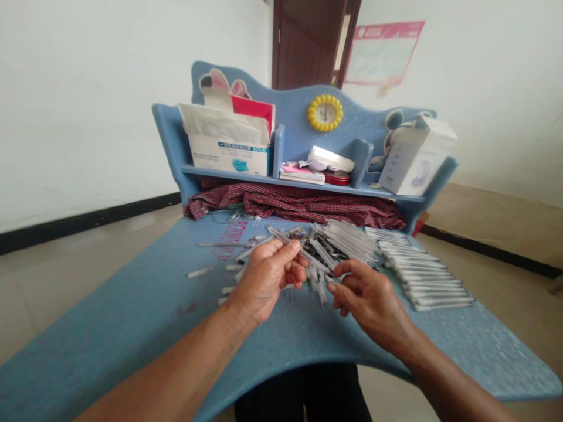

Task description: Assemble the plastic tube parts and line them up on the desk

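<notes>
My left hand (268, 272) pinches a clear pen barrel (309, 258) that points right and down toward my right hand. The thumb and index finger of my right hand (367, 293) are bent around the barrel's lower right end; a small dark tip shows there. Behind the hands lies a loose pile of clear tubes (347, 239) and dark small parts. To the right, finished-looking pens (433, 278) lie side by side in a row. Several white caps (200, 272) are scattered left of the pile, near a thin tube (222, 244).
The blue desk (132, 305) has a shelf holding a mask box (229, 149), papers (301, 173), a red round tin (337, 178) and a white box (416, 155). A checkered cloth (285, 202) lies beneath the shelf. A yellow clock (325, 112) is on the backboard.
</notes>
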Available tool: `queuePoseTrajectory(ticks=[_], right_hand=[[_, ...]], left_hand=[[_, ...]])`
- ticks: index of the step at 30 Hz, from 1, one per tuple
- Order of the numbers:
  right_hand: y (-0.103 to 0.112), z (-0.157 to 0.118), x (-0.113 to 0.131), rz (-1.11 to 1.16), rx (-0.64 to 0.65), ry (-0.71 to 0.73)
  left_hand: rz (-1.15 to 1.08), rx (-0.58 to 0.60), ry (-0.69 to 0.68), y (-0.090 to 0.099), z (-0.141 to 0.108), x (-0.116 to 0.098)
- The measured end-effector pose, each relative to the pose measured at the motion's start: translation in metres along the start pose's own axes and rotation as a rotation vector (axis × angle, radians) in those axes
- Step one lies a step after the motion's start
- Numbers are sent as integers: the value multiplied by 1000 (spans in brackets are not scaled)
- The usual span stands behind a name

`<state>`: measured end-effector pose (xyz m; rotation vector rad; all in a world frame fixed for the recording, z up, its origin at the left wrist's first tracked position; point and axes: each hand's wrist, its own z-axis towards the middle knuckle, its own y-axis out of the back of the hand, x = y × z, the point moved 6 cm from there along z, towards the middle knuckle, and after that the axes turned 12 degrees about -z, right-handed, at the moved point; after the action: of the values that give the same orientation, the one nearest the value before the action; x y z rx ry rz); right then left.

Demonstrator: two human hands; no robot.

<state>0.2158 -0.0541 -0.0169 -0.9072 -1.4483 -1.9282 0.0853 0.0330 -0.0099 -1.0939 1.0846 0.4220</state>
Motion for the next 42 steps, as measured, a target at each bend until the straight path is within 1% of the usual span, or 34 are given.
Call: queuePoseTrajectory(ticks=[2, 6, 8, 11, 14, 16, 20, 21, 25, 29, 33, 37, 38, 42], right_hand=[[0, 0, 2, -3, -6, 18], [-7, 1, 2, 65, 107, -41], [-6, 1, 1, 87, 86, -65], [-3, 1, -1, 99, 19, -48], [-8, 1, 0, 85, 79, -33], [-10, 1, 0, 83, 107, -50], [-5, 1, 1, 163, 18, -79], [-5, 1, 2, 172, 19, -75], [-8, 0, 2, 152, 88, -89], [-6, -1, -1, 201, 36, -107], [-13, 0, -2, 277, 124, -127], [-9, 0, -3, 271, 49, -127], [-9, -1, -3, 289, 47, -128], [-18, -2, -4, 448, 163, -186]], left_hand=[[7, 6, 0, 0, 0, 0], [4, 9, -4, -1, 1, -1], [5, -1, -4, -1, 0, -1], [10, 0, 0, -1, 0, 0], [9, 12, 0, -2, 0, 0], [7, 9, -1, -1, 0, 1], [14, 7, 4, -2, 0, 1], [15, 12, 4, -2, -1, 1], [16, 19, -6, -3, -1, 0], [19, 21, 4, -3, -1, 1], [17, 22, 8, -3, -1, 0], [14, 23, 17, -4, -1, -1], [15, 31, 21, -4, -1, 0], [31, 67, 28, -4, 0, 1]])
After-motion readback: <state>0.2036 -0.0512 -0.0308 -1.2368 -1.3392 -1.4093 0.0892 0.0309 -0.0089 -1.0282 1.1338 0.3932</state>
